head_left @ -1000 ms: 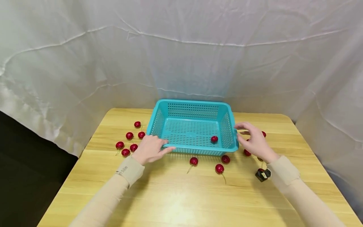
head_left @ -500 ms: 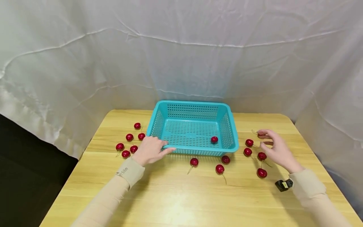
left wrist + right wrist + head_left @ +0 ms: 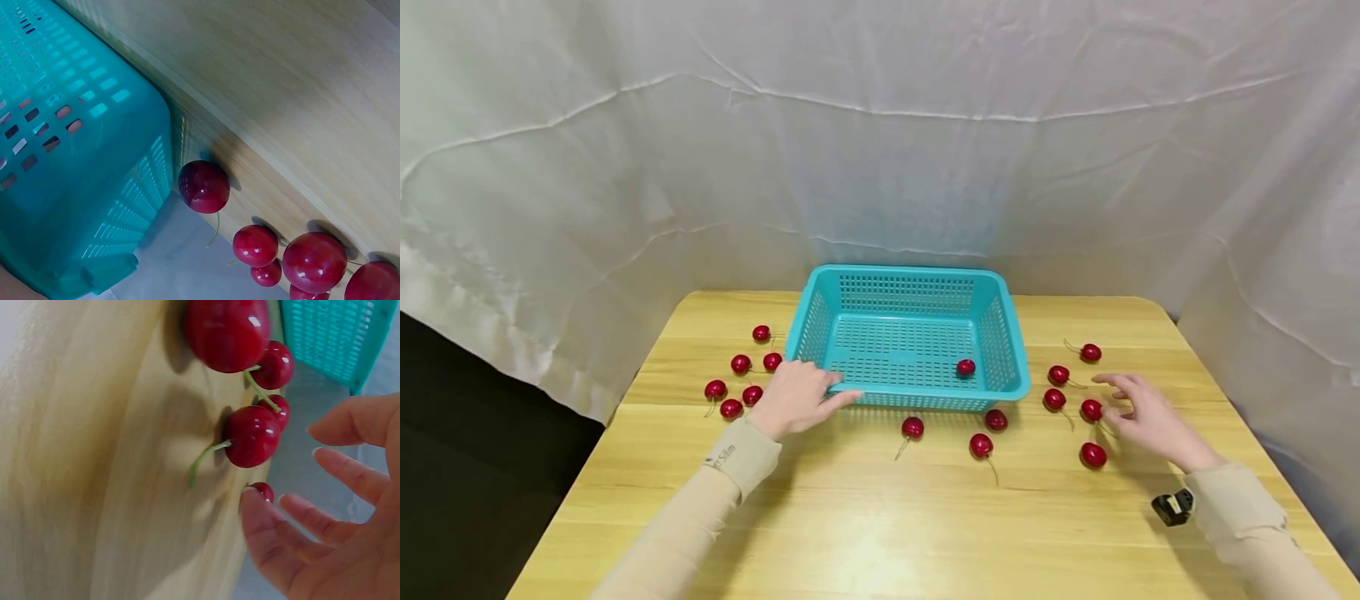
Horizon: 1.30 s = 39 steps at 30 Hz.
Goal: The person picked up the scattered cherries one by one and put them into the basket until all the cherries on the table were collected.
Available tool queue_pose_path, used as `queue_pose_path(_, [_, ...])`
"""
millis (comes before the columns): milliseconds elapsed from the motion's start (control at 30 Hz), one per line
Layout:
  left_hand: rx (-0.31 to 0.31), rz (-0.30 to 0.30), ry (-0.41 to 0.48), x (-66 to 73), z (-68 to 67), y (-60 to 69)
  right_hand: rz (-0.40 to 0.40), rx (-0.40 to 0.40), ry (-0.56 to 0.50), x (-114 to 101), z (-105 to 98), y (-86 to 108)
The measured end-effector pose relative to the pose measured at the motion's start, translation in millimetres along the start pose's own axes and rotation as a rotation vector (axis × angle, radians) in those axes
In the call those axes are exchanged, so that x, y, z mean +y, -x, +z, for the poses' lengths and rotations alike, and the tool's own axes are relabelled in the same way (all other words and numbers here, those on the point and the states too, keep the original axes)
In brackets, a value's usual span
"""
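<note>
A turquoise plastic basket (image 3: 910,396) with slotted walls stands at the back of the table, a single red cherry (image 3: 966,367) inside it. My left hand (image 3: 796,398) grips the rim at the basket's front left corner; its fingertips are mostly hidden. To the right of the basket, my right hand (image 3: 1153,421) hovers with fingers parted and nothing held. Closest to its thumb lies a stemmed cherry (image 3: 1091,410). Another cherry (image 3: 1093,455) sits nearer the front, and more cherries (image 3: 252,436) show beyond the fingers in the right wrist view.
Several cherries (image 3: 741,364) lie left of the basket, and a few (image 3: 981,446) lie in front of it. A small black device (image 3: 1172,507) sits by my right cuff. A pale curtain (image 3: 895,167) hangs behind the wooden table (image 3: 865,517).
My right hand has moved from the basket's right rim out to the right and a little nearer, uncovering the cherries there. The left hand has stayed on the basket.
</note>
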State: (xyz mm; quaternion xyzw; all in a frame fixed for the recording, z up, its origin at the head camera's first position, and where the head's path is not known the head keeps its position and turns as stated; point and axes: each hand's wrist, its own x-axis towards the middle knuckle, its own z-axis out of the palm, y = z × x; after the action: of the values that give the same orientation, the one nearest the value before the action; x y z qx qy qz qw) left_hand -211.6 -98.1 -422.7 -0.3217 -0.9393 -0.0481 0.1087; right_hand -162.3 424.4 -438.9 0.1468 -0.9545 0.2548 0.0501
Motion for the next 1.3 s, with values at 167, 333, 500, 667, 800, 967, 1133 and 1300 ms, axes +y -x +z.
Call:
queue_pose_path(167, [0.029, 0.012, 0.010, -0.5, 1.3, -2.5, 0.070, -0.119, 0.041, 2, 3, -3.7])
queue_pose_path(333, [0.041, 0.020, 0.011, -1.2, 0.7, -5.2, 0.101, -0.174, 0.050, 3, 6, -12.2])
queue_pose_path(500, [0.026, 0.025, 0.012, -1.1, 0.9, -6.7, 0.121, -0.198, 0.061, 9, 12, -16.0])
queue_pose_path(667, [0.013, 0.014, 0.009, -0.8, 0.8, -4.6, 0.120, -0.192, 0.095, 14, 21, -19.5])
queue_pose_path(800, [0.003, 0.014, 0.001, -1.1, 2.2, -1.7, 0.125, -0.191, 0.121, 15, 25, -21.4])
queue_pose_path(967, [0.035, 0.025, 0.000, -2.1, 3.9, -1.6, 0.125, -0.153, 0.122, 18, 27, -23.7])
queue_pose_path(1133, [0.042, 0.020, 0.017, -2.3, 3.9, -1.7, 0.140, -0.130, 0.132, 22, 29, -25.3])
queue_pose_path(1300, [0.034, 0.012, 0.030, -2.7, 3.7, -0.7, 0.148, -0.109, 0.124, 23, 31, -26.6])
